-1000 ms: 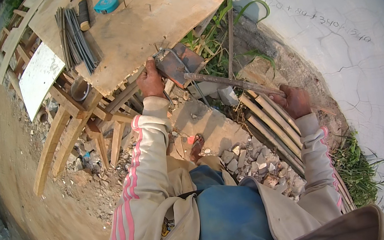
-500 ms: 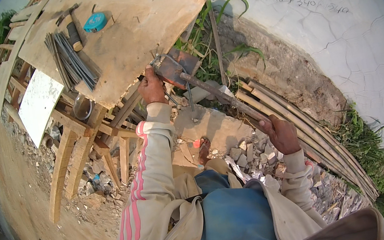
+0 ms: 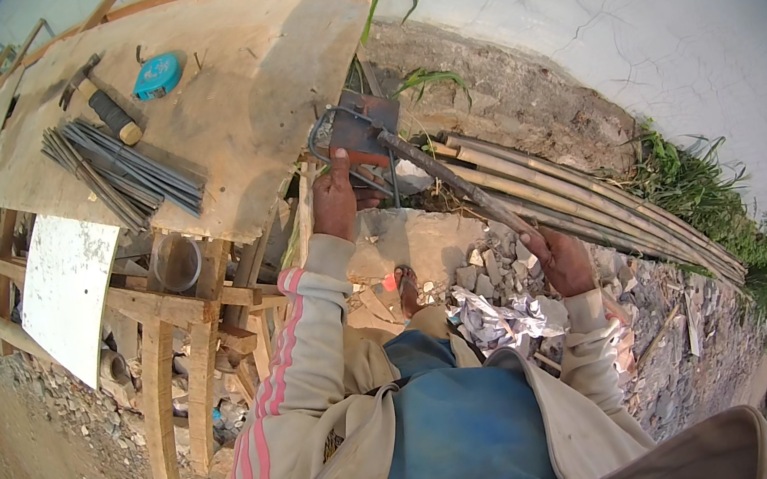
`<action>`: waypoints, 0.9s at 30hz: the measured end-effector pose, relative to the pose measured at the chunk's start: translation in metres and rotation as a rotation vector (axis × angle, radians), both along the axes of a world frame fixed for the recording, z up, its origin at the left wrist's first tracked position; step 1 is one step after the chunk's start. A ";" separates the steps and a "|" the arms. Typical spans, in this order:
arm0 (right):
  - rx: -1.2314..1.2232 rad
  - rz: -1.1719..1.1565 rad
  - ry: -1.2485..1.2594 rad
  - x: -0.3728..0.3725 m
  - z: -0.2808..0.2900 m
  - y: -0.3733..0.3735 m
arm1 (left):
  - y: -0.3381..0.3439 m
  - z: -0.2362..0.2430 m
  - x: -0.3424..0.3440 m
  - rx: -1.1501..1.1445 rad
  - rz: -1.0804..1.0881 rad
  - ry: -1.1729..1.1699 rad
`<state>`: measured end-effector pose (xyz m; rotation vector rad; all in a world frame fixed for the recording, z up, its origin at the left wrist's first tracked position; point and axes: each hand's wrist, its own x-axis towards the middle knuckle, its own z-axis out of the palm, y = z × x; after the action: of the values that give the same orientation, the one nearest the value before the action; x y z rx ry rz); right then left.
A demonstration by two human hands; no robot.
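Observation:
My left hand (image 3: 334, 202) is closed round a thin bent steel rod (image 3: 317, 131) at the near right corner of a plywood work board (image 3: 227, 93). Part of that rod hides behind the fingers. Beside it, a reddish-brown metal plate (image 3: 354, 133) is fixed at the board's corner. A long rusty bar (image 3: 461, 186) slants from this plate down to the right. My right hand (image 3: 565, 260) is wrapped round the bar's lower end. How the bar's far end meets the rod is too small to tell.
On the board lie a bundle of steel rods (image 3: 124, 171), a hammer (image 3: 105, 103) and a turquoise tape measure (image 3: 157, 75). Wooden legs (image 3: 165, 418) hold it up. Bamboo poles (image 3: 589, 195) lie along the wall's base (image 3: 518, 75) to the right. Broken rubble (image 3: 490, 267) covers ground near my foot.
The whole view has shifted, so the board and tools appear farther left and the ground turned. Both hands keep their grips, on the rod and the bar.

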<state>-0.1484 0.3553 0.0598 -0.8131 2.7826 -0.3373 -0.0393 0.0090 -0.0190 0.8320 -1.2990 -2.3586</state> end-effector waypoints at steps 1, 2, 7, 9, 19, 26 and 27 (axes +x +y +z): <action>0.010 -0.025 0.038 0.008 0.000 -0.001 | 0.000 0.000 0.002 0.037 -0.028 0.015; 0.018 -0.052 0.072 0.015 0.001 -0.002 | 0.000 0.000 0.004 0.072 -0.058 0.026; 0.064 -0.093 0.075 0.026 0.011 -0.007 | -0.005 -0.002 0.010 0.003 -0.196 0.058; 0.059 -0.108 0.005 0.022 0.014 -0.008 | -0.008 -0.007 0.010 0.044 -0.225 0.080; 0.094 -0.172 0.034 0.034 0.009 -0.011 | -0.006 -0.024 0.003 -0.030 -0.249 0.211; 0.112 -0.396 0.126 0.121 0.007 -0.052 | -0.014 -0.020 0.008 -0.033 -0.358 0.100; 0.105 -0.447 0.127 0.136 0.001 -0.057 | -0.015 -0.018 0.009 -0.028 -0.412 0.086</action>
<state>-0.0120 0.2980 0.0608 -0.1866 3.0531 -0.2129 -0.0307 -0.0063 -0.0373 0.4822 -1.5872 -2.6399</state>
